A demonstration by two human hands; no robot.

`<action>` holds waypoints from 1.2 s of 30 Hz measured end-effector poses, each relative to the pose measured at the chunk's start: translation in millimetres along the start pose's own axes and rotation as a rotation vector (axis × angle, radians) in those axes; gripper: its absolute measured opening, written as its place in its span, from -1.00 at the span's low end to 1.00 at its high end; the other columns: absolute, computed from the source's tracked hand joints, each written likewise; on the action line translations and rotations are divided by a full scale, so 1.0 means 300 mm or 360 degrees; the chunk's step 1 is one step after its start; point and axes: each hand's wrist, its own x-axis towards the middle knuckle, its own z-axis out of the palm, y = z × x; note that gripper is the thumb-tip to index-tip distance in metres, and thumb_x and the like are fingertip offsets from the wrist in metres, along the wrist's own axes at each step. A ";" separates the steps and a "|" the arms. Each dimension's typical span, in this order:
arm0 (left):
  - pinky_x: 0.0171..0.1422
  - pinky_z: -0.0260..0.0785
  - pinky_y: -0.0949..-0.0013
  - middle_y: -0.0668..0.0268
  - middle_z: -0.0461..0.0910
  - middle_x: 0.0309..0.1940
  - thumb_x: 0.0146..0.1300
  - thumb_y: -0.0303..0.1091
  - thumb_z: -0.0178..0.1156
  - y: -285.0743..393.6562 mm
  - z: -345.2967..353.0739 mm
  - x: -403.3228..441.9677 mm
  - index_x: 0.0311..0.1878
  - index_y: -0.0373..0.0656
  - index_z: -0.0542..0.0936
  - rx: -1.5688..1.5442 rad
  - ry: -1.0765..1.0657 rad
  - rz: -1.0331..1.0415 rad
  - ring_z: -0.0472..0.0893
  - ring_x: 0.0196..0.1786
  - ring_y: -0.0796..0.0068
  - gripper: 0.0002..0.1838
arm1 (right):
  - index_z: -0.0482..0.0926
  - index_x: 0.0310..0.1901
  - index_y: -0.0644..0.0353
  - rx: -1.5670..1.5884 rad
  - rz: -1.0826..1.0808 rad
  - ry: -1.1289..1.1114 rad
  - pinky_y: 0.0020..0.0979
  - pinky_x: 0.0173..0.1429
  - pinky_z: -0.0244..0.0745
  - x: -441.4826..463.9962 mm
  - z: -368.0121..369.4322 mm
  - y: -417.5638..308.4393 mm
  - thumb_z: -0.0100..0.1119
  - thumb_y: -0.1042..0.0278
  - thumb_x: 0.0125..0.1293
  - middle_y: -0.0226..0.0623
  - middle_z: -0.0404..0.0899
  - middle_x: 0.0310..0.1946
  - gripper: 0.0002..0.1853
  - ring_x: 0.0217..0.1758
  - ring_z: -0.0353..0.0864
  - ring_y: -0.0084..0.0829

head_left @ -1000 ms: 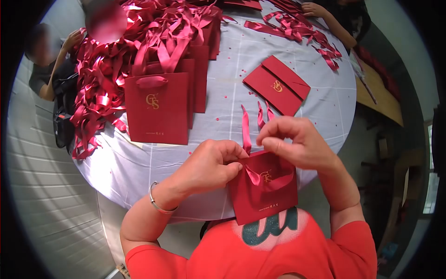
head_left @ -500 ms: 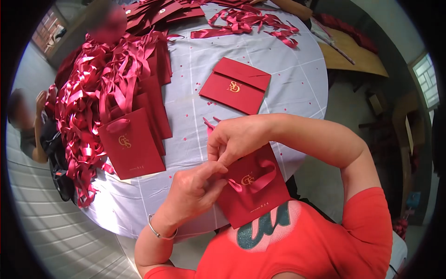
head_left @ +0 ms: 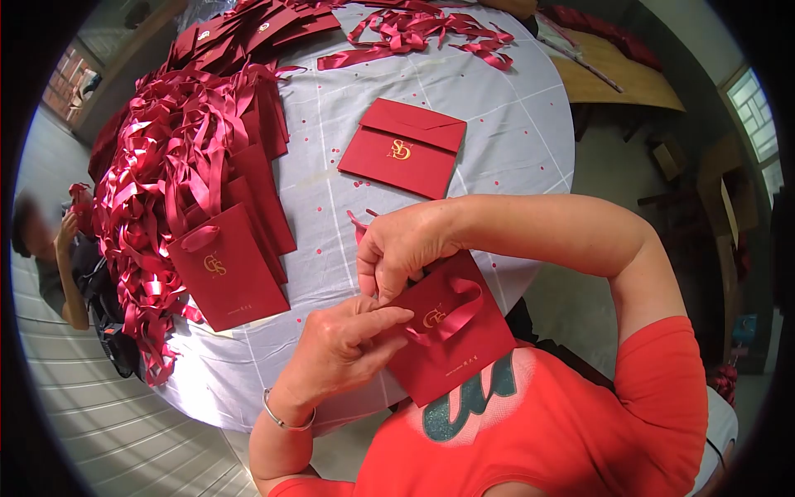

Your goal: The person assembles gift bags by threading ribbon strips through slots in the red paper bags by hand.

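A red paper gift bag [head_left: 464, 352] with gold lettering leans against my front at the table's edge. Its pink-red ribbon handle [head_left: 465, 313] loops across the front face. My left hand [head_left: 344, 344], with a bangle at the wrist, is closed on the bag's upper left edge. Just above it my right hand [head_left: 406, 248] pinches the ribbon, its fingertips meeting those of my left hand. A loose ribbon piece [head_left: 359, 228] sticks out behind the right hand. The exact pinch point is hidden by my fingers.
Farther back lies a flat folded red bag [head_left: 403, 149]. Left stands a row of red bags [head_left: 228, 269] heaped with ribbons [head_left: 153, 199]. More bags [head_left: 240, 33] and loose ribbons [head_left: 414, 37] lie at the back. Red confetti dots the white tablecloth [head_left: 319, 199]. Another person [head_left: 62, 257] is at left.
My right hand has shifted slightly down and left, and its fingers have turned downward at the bag's edge. The left index finger is now stretched farther over the bag. The view has tilted a little.
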 end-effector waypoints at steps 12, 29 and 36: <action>-0.30 0.46 0.42 0.29 0.64 -0.38 0.03 -0.56 0.44 -0.010 -0.013 -0.008 -0.14 -0.15 0.73 0.0240 -0.0140 0.0073 0.64 -0.37 0.40 -0.72 | 0.63 -0.23 0.26 0.0101 -0.0151 0.0189 -0.50 -0.41 0.42 0.013 0.037 0.027 0.44 0.53 -0.09 -0.39 0.63 -0.44 -0.69 -0.42 0.55 -0.60; -0.28 0.47 0.36 0.27 0.65 -0.41 0.02 -0.59 0.40 -0.002 -0.018 0.003 -0.32 -0.21 0.62 0.0101 -0.0078 0.0040 0.65 -0.36 0.32 -0.82 | 0.59 -0.26 0.30 -0.0224 -0.0443 0.0320 -0.53 -0.27 0.51 -0.065 0.016 0.019 0.42 0.40 0.15 -0.38 0.64 -0.41 -0.78 -0.33 0.60 -0.62; -0.30 0.49 0.30 0.24 0.63 -0.37 0.13 -0.50 0.38 -0.017 -0.011 0.003 -0.23 -0.15 0.64 0.0072 -0.0084 0.0080 0.66 -0.35 0.22 -0.85 | 0.63 -0.17 0.30 -0.0194 -0.0381 0.0199 -0.50 -0.21 0.51 -0.050 0.021 0.010 0.45 0.31 0.18 -0.36 0.67 -0.33 -0.71 -0.28 0.61 -0.60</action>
